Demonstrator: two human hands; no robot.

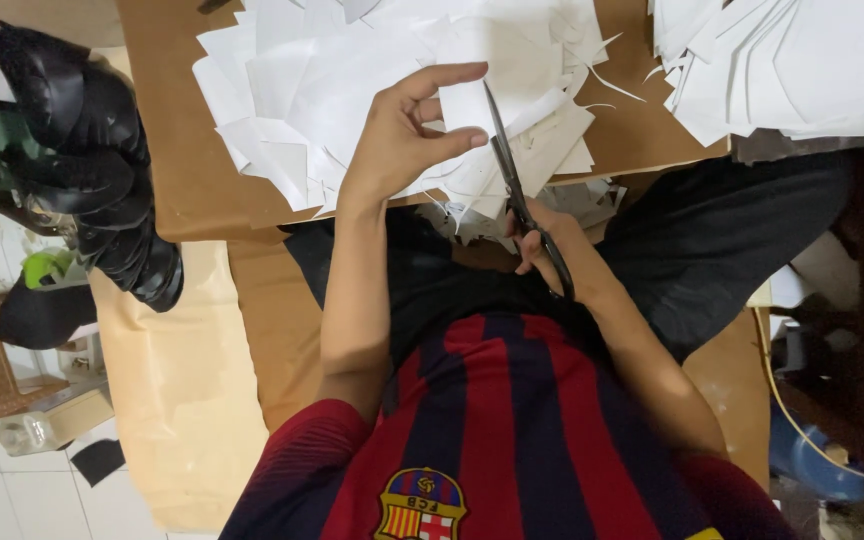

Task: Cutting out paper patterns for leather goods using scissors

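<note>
My left hand [407, 135] pinches a white paper piece [472, 100] between thumb and fingers, above a heap of white paper cut-outs [302, 80] on a brown board [167, 120]. My right hand [552, 250] grips black scissors [512, 170] by the handles; the blades point upward and meet the held paper's edge. Paper scraps [462, 215] hang over the board's near edge, above my lap.
A second stack of white paper shapes [792, 60] lies at the upper right. A bundle of black curved pieces [92, 150] sits at the left, beside a green object [47, 265]. Tan sheets [177, 380] cover the floor at left. A blue object [817, 460] lies at lower right.
</note>
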